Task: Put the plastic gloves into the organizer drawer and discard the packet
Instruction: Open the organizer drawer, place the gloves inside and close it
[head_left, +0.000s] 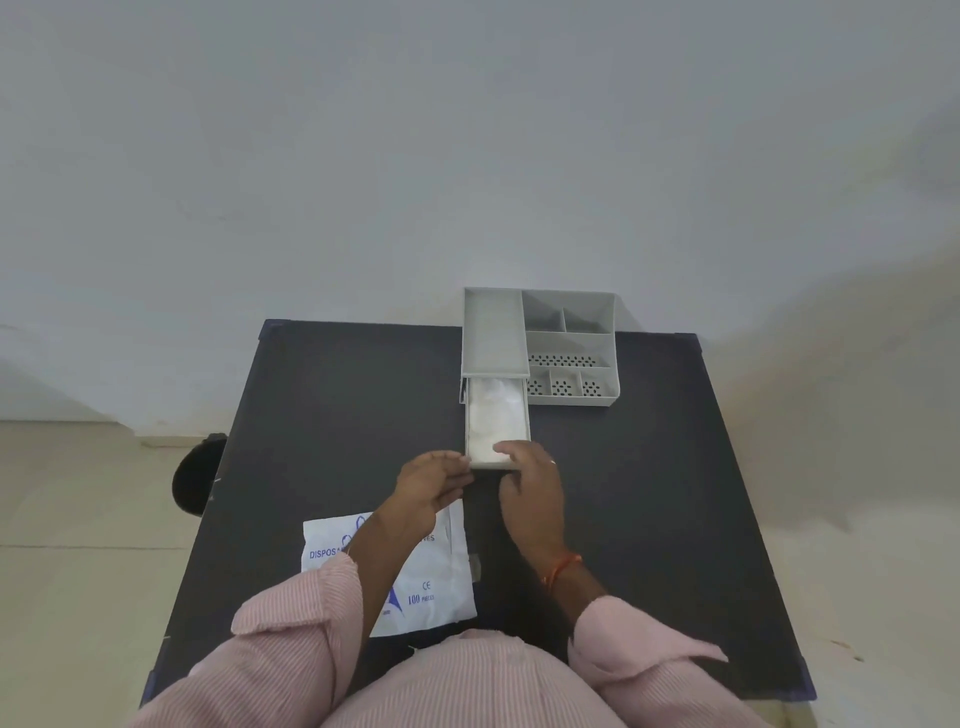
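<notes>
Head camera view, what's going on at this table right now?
A person in a pink striped shirt is working at a dark table. The grey organizer has its drawer pulled out, with the white plastic gloves inside. The left-hand grip touches the drawer's front corner with fairly straight fingers; the right-hand grip curls over its front edge. The packet lies flat on the table under the left forearm, not yet discarded.

packet: "dispos…" | "ce" | "100 pieces"
</notes>
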